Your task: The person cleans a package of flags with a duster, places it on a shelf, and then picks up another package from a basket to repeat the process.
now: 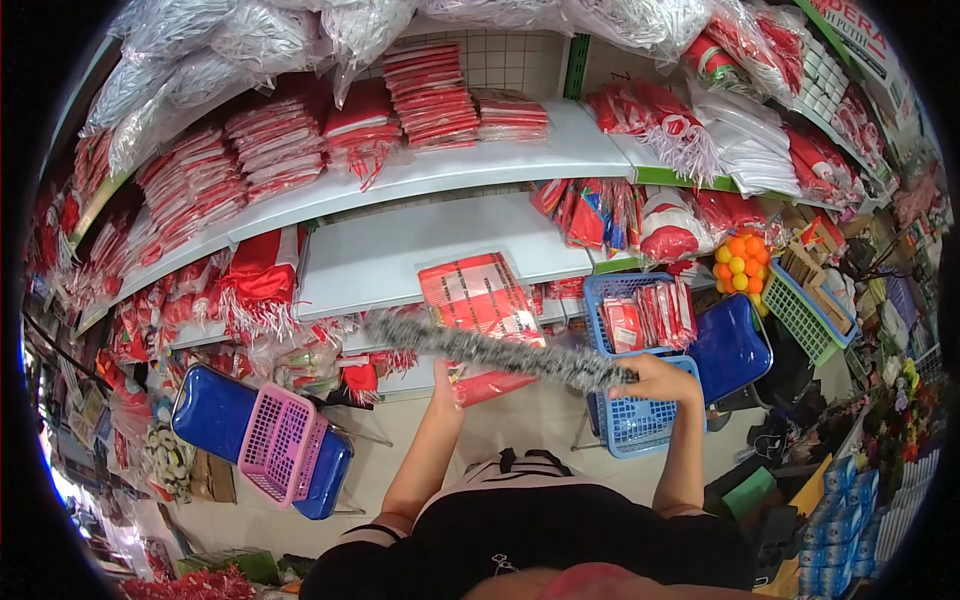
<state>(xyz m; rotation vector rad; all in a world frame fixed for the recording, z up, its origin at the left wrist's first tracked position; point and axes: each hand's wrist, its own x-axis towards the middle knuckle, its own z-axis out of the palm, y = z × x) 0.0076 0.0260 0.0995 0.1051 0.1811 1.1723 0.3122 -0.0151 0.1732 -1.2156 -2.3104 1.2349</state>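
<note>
My right hand [662, 380] is wrapped round the dark handle end of a long grey feather duster [500, 350]. The fluffy part slants up to the left and crosses in front of a flat red packet [478, 292] with printed text and a shiny clear wrapper. Gripped in my left hand [447, 386] by its lower left edge, the packet is tilted before the shelves. The duster hides the packet's middle, and my left fingertips are behind it.
A grey shelf [390, 255] lies just beyond the packet, below another shelf [560, 150] with red-and-white packet stacks [430, 95]. Blue baskets [640, 430] stand at right near a blue chair [735, 345]. A pink basket [280, 445] rests on another blue chair [210, 410] at left.
</note>
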